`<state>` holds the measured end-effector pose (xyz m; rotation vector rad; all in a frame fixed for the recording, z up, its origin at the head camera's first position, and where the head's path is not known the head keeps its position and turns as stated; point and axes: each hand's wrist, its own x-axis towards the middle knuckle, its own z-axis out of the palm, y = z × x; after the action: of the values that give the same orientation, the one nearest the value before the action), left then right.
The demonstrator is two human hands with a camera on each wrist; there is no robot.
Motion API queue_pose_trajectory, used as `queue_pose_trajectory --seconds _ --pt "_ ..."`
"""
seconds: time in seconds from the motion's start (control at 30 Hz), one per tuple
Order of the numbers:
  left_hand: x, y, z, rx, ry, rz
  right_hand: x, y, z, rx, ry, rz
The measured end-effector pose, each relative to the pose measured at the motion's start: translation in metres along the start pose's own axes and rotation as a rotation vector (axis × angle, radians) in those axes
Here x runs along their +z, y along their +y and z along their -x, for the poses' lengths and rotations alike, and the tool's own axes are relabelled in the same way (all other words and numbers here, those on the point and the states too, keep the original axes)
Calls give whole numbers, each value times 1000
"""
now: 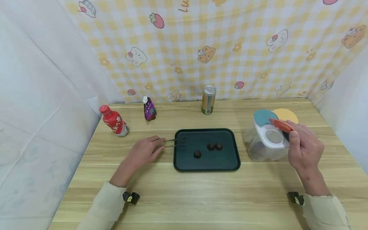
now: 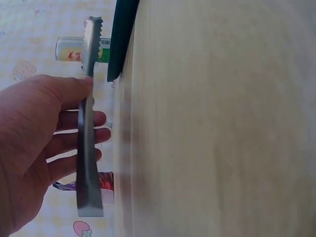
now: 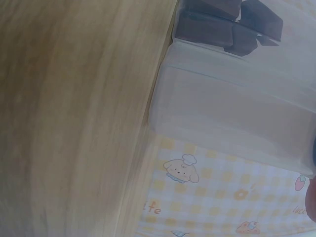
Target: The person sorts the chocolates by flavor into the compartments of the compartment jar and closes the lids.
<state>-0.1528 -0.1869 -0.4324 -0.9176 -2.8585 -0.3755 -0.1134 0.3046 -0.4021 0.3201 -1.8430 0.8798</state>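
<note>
Metal tongs [image 2: 88, 163] with toothed tips are held in my left hand [image 1: 145, 150], their tips reaching over the left side of a dark green tray [image 1: 212, 164]. On that tray lie three dark brown pieces like chocolates: one alone [image 1: 197, 154] and a pair side by side [image 1: 215, 146]. At the right, my right hand [image 1: 306, 148] grips a raised red lid [image 1: 281, 125] on a clear multi-part container [image 1: 260, 148]. A round opening [image 1: 274, 136] shows beneath the lid. Dark chunks [image 3: 207, 29] sit inside one compartment in the right wrist view.
Behind the tray stands a yellow-green can [image 1: 208, 100]. A purple pouch with a white cap [image 1: 149, 110] and a red bottle [image 1: 115, 121] stand at the back left. Teal [image 1: 264, 117] and yellow lids [image 1: 286, 115] top the container's other compartments. A checked cloth hangs behind the table.
</note>
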Motion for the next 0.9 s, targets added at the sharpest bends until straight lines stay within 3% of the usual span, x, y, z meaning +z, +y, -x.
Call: queue_pose_trajectory --seconds 0.4,0.9 --pt "0 -2 -1 -40 -94 -13 1 -3 -2 8 -6 0" --pt "-2 -5 -3 -57 -152 4 0 2 0 5 -14 15"
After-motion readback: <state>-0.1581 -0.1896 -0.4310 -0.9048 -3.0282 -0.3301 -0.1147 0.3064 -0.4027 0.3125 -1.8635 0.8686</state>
